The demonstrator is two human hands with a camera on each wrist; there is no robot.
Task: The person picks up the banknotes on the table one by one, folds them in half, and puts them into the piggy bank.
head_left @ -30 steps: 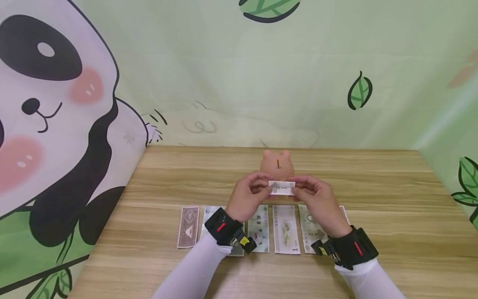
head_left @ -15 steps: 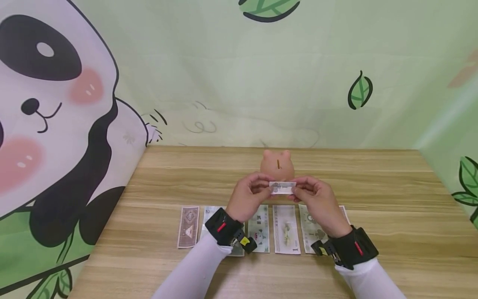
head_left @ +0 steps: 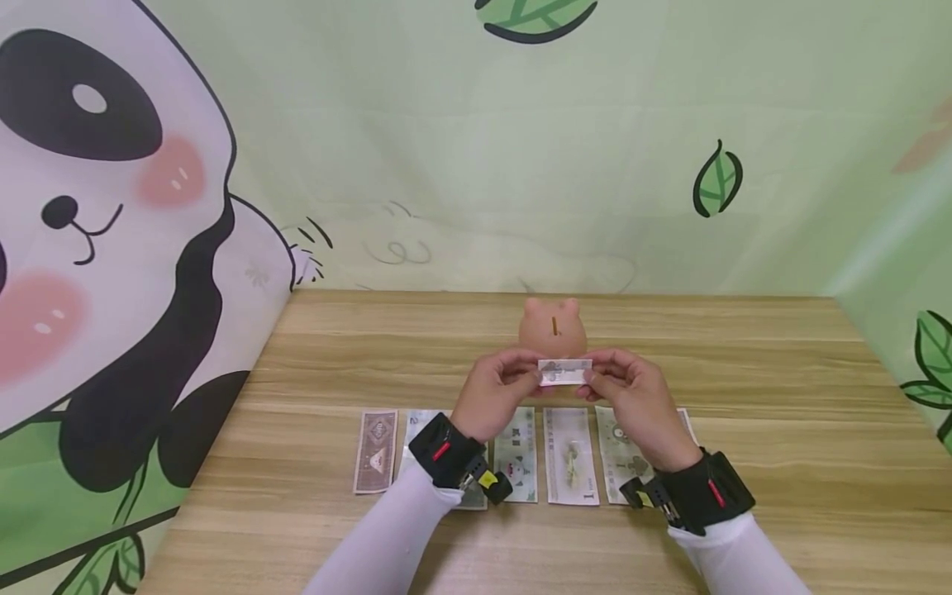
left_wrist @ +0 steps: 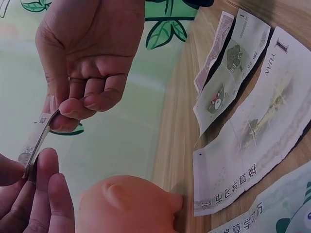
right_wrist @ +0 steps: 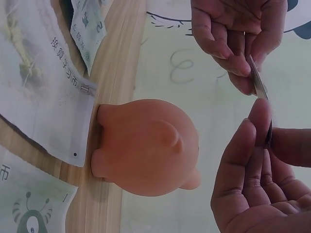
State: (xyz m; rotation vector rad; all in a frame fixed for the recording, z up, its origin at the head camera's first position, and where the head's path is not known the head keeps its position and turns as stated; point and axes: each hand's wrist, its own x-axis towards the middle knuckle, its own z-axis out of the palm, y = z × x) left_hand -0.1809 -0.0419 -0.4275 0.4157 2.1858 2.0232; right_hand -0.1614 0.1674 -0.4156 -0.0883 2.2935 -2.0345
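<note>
Between both hands is a small play-money banknote (head_left: 565,372), folded into a narrow strip, held off the table. My left hand (head_left: 491,393) pinches its left end between thumb and fingers. My right hand (head_left: 638,402) pinches the right end the same way. Just beyond the hands stands an orange piggy bank (head_left: 553,327), its coin slot facing up. The right wrist view shows the piggy bank (right_wrist: 148,145) side-on, apart from the folded strip (right_wrist: 260,90). From the left wrist, the strip (left_wrist: 39,141) appears edge-on, with fingertips covering its ends.
A row of play-money notes lies flat on the wooden table (head_left: 781,397) below the hands, including a brown note (head_left: 375,453), a green note (head_left: 521,471) and a white note (head_left: 571,459). Wrists hide parts of others. A panda-printed cloth (head_left: 476,165) hangs behind.
The folded banknote has shifted very slightly to the right and shows a little narrower. Both hands keep their pinch on it, and the piggy bank and the table notes have stayed put.
</note>
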